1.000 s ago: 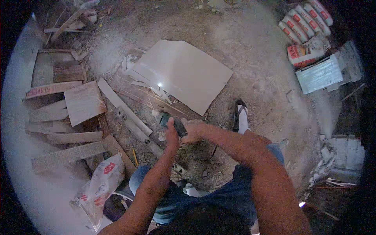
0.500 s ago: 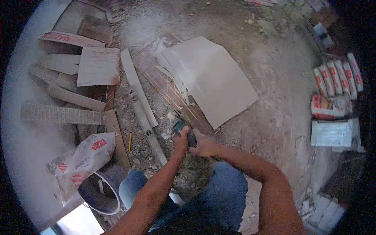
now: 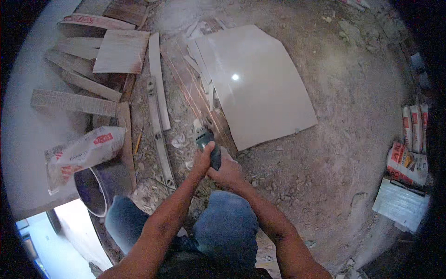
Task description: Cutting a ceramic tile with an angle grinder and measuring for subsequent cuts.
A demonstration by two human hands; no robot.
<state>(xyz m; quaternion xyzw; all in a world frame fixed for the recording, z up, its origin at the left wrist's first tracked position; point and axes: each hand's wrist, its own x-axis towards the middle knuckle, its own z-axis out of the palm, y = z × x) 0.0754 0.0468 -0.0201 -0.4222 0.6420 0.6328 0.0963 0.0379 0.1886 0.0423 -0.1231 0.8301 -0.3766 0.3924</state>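
Note:
I crouch over a dusty floor, both hands wrapped on a dark green angle grinder (image 3: 206, 142). My left hand (image 3: 202, 160) grips its body from the left, and my right hand (image 3: 227, 171) holds its rear end. The grinder's head sits at the near left edge of a large glossy beige tile (image 3: 260, 88) lying flat on the floor. Thin cut tile strips (image 3: 200, 69) lie along the tile's left side on a reddish board (image 3: 186, 79).
A long spirit level (image 3: 158, 130) and a pale strip (image 3: 157, 79) lie left of the grinder. Tile offcuts (image 3: 118, 51) are stacked far left. A printed sack (image 3: 79, 156) rests by a dark bucket (image 3: 93, 190). Bags (image 3: 409, 153) lie at the right.
The view has shifted, so the tile and offcuts now sit higher and larger. Both hands stay on the grinder, which has come nearer to the tile's near left edge.

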